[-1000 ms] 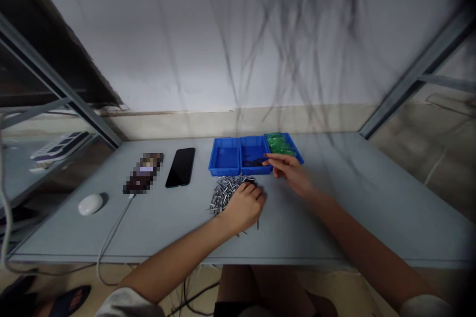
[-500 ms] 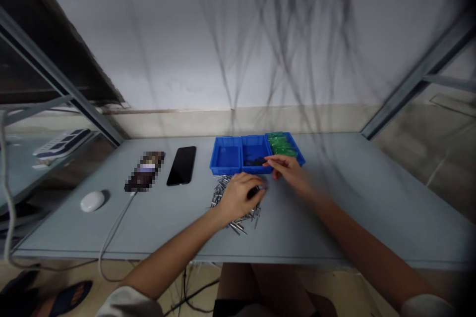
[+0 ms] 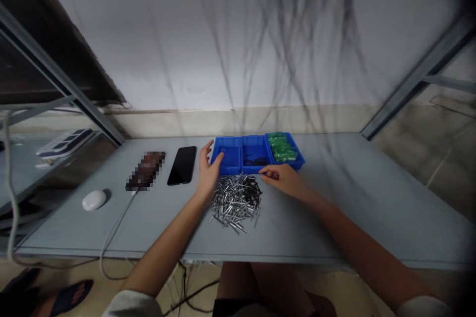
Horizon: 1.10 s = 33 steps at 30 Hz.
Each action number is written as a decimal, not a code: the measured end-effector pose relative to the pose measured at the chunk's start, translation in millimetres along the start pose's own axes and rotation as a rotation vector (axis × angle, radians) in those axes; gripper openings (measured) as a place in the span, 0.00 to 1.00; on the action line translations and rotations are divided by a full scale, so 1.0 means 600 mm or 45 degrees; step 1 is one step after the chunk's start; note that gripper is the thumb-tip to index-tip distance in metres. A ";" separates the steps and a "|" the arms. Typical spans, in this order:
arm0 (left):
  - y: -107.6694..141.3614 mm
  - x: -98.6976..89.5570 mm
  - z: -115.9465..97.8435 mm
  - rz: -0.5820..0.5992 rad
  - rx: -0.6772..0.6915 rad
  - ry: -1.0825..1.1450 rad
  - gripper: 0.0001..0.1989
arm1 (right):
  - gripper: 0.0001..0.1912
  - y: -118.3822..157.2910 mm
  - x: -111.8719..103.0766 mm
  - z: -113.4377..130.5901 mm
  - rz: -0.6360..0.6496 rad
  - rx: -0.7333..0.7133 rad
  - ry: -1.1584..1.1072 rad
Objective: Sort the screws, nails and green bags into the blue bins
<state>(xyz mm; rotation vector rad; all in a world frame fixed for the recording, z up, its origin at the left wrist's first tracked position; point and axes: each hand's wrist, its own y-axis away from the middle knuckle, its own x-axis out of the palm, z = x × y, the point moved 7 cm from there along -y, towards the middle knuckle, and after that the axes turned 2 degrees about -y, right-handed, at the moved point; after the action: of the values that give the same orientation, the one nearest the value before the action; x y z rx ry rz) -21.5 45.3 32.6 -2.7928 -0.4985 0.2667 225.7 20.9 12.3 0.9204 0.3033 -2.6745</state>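
Observation:
My left hand (image 3: 208,168) is at the left blue bin (image 3: 227,171), fingers spread along its outer left side and thumb over its near left corner. I cannot tell whether it presses on the wall. Just in front of the middle blue bin (image 3: 256,146), my right hand (image 3: 284,178) has thumb and fingertips pinched together; what they hold, if anything, is too small to make out. Dark small pieces (image 3: 256,161) lie inside that middle bin. Below the bins is a loose heap of thin silvery metal pins (image 3: 234,203), with darker pieces (image 3: 255,189) on its right side.
The right blue bin (image 3: 300,162) holds green packets (image 3: 281,146). Left on the table (image 3: 334,237) lie a black phone (image 3: 182,165), a second, pixelated device (image 3: 146,171) with a white cable (image 3: 118,220), and a white rounded case (image 3: 94,200). A wall (image 3: 178,74) stands behind.
My left hand has gone from above the metal pins up and left to the left bin, uncovering the heap. My right hand has drawn back slightly from the middle bin towards me.

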 end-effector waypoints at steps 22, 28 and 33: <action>-0.004 0.030 0.069 0.143 -0.443 0.215 0.36 | 0.04 0.007 0.021 0.012 0.178 0.096 0.400; -0.005 0.029 0.072 0.151 -0.435 0.225 0.35 | 0.05 0.008 0.026 0.014 0.212 0.108 0.442; -0.006 0.028 0.073 0.143 -0.436 0.185 0.35 | 0.07 0.008 0.018 0.016 0.146 0.131 0.519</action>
<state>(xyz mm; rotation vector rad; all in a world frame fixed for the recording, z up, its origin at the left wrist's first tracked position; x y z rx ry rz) -17.2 65.5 -9.9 -3.1483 -0.3836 -0.0014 213.7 11.7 12.1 1.4690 0.1922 -2.4006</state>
